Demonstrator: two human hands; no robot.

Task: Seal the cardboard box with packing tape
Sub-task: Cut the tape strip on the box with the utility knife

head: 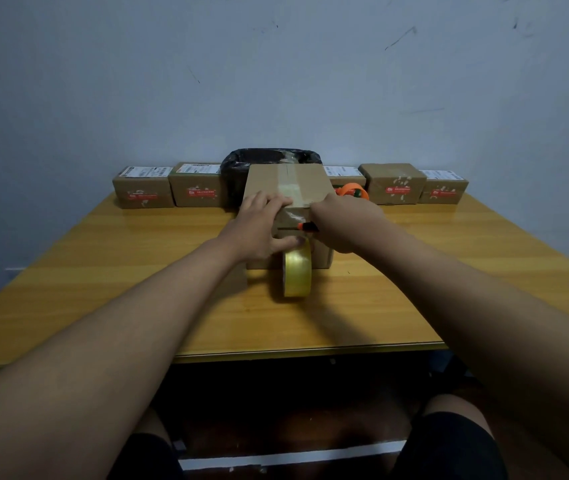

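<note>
A plain cardboard box (272, 181) stands in the middle of the wooden table (103, 271), with a strip of clear tape running along its top seam and down the near face. A yellowish roll of packing tape (297, 273) stands on edge right against the box's near side, still joined to that strip. My left hand (262, 223) presses on the box's near top edge, thumb down by the roll. My right hand (345, 220) holds an orange-handled cutter (305, 227) whose dark blade lies across the tape on the near face.
Several small taped parcels with red labels, such as one (142, 190) at the far left, line the table's far edge against the wall. A black-lined bin (234, 171) sits behind the box. An orange tape dispenser (354, 190) lies to the box's right.
</note>
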